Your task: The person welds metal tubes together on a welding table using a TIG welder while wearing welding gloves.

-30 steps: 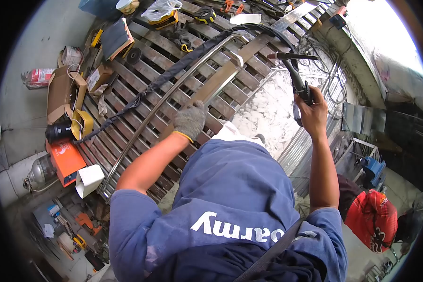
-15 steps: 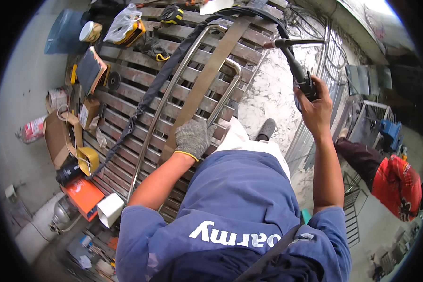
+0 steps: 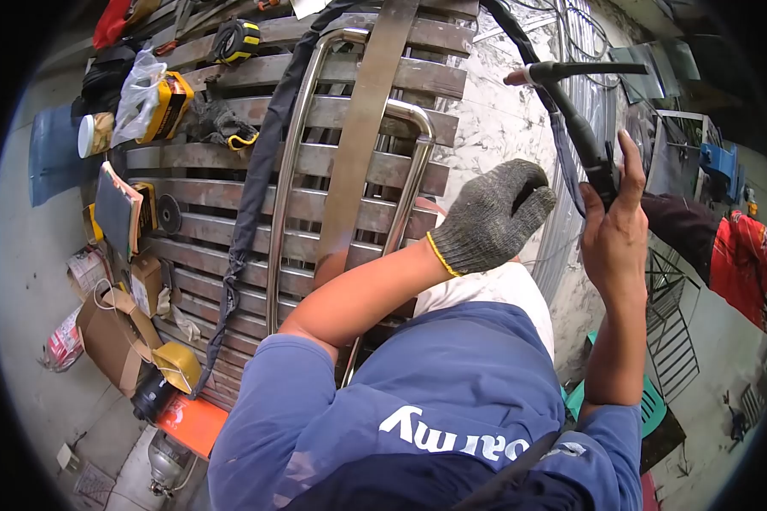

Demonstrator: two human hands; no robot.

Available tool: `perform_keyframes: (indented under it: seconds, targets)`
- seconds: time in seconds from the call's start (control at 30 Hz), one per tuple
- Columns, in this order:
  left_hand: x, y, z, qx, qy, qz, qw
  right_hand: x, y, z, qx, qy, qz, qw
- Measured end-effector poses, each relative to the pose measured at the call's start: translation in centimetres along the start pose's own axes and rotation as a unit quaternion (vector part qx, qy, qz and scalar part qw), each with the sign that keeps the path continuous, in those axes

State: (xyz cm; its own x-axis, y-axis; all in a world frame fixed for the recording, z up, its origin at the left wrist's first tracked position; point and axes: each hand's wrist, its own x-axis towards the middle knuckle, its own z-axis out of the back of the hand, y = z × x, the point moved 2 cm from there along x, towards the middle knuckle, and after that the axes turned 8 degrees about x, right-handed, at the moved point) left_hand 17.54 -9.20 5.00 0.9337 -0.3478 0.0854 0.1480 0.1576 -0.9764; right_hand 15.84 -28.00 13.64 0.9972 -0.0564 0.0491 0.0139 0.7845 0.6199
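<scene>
My right hand [image 3: 615, 228] grips the handle of a black welding torch [image 3: 571, 111], its nozzle pointing left above the pale floor. My left hand [image 3: 494, 213], in a grey knit glove, hovers in the air just left of the torch handle, fingers curled with nothing in them. Below and to the left, a bent shiny steel tube frame [image 3: 291, 170] lies on a slatted metal bench [image 3: 187, 230]. A flat steel bar [image 3: 362, 128] rests lengthwise across the frame. The torch's black sleeved cable [image 3: 251, 196] runs along the tube's left side.
A tape measure [image 3: 234, 38], a yellow box in a plastic bag [image 3: 158, 102], a grinding disc [image 3: 169, 213] and a cardboard box [image 3: 111, 336] crowd the bench's left edge. An orange machine [image 3: 192, 422] stands below. Another person in red [image 3: 741, 255] is at far right.
My left hand has lifted off the flat bar and swung right toward the torch. My head has turned, so the bench has slid left and upward in view.
</scene>
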Motion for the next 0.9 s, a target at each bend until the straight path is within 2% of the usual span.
perform_keyframes:
  seconds: [0.07,0.17,0.2,0.3,0.37,0.43,0.47,0.57,0.7,0.73,0.83,0.87,0.9]
  targets:
    - [-0.7,2.0,-0.8,-0.045,0.016,0.004,0.999,-0.3,0.0,-0.1,-0.014,0.009,0.015,1.0]
    - [-0.7,3.7,-0.3,0.042,0.093,-0.045,0.994,-0.4,0.4,-0.5,0.014,0.033,-0.01,0.999]
    - [-0.7,3.4,0.2,0.07,0.126,-0.036,0.989,-0.3,0.7,-0.8,0.042,0.016,0.027,0.999]
    - [-0.6,3.7,0.6,0.152,0.119,-0.05,0.98,0.0,0.8,-1.4,0.119,0.045,-0.041,0.991]
    - [-0.7,3.8,0.9,0.077,0.065,-0.022,0.995,0.3,0.7,-2.0,0.167,0.054,-0.049,0.983]
    - [-0.4,3.8,1.2,-0.024,0.04,0.027,0.999,0.6,0.5,-2.7,0.209,0.062,-0.053,0.974]
    - [-0.3,4.0,1.5,-0.021,0.051,0.04,0.998,0.9,0.8,-3.2,0.25,0.055,-0.058,0.965]
    - [0.2,3.7,1.7,-0.013,0.047,0.03,0.998,1.6,0.9,-4.1,0.27,0.066,-0.051,0.959]
    - [-0.3,3.9,1.2,-0.002,0.069,0.015,0.998,3.1,1.0,-5.1,0.207,0.078,0.007,0.975]
    - [0.0,4.2,1.3,0.014,0.089,-0.012,0.996,3.5,1.3,-5.4,0.215,0.068,0.008,0.974]
    - [-0.6,4.7,0.0,-0.014,0.048,0.03,0.998,3.9,1.3,-5.6,0.241,0.099,-0.06,0.964]
    - [-0.7,4.9,-0.2,0.034,0.016,-0.01,0.999,4.4,1.2,-5.8,0.214,0.091,-0.01,0.973]
    - [-0.6,5.0,-0.2,0.038,0.011,-0.005,0.999,4.5,1.3,-5.8,0.224,0.107,-0.039,0.968]
